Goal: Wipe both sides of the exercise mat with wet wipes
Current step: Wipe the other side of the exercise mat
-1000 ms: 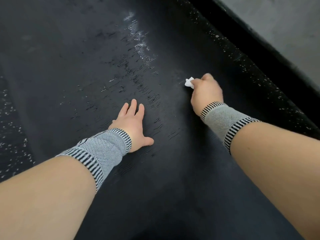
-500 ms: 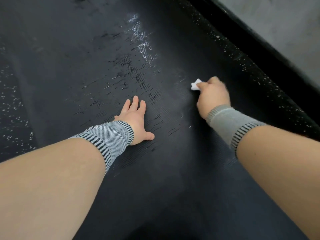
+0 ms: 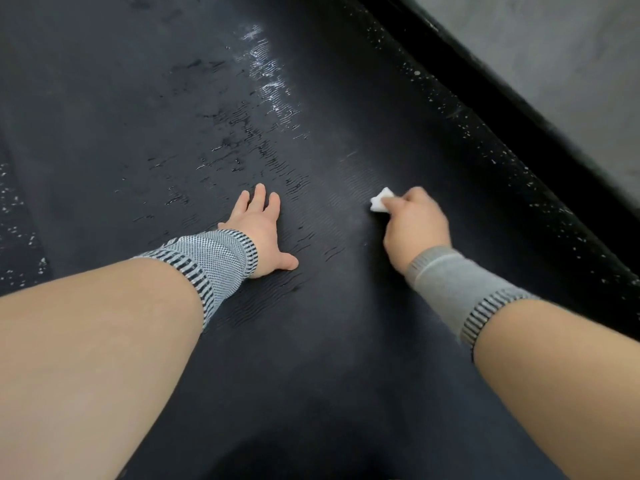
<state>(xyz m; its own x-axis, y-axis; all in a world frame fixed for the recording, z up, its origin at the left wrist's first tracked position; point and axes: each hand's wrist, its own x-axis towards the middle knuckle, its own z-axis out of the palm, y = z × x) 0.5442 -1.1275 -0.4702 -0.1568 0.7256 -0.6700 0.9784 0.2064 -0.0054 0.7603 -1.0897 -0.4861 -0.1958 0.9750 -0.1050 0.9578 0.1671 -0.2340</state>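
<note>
Wiping the exercise mat [image 3: 311, 358] toward its right edge, the right hand [image 3: 414, 225] grips a balled wet wipe [image 3: 381, 205]; the left hand [image 3: 259, 230] presses flat, fingers straight. Wet streaks mark this side; the underside apparently remains.

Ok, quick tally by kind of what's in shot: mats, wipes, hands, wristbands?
Exercise mat: 1
Wet wipe: 1
Hands: 2, left hand, right hand
Wristbands: 2, left wristband, right wristband
Total: 6
</note>
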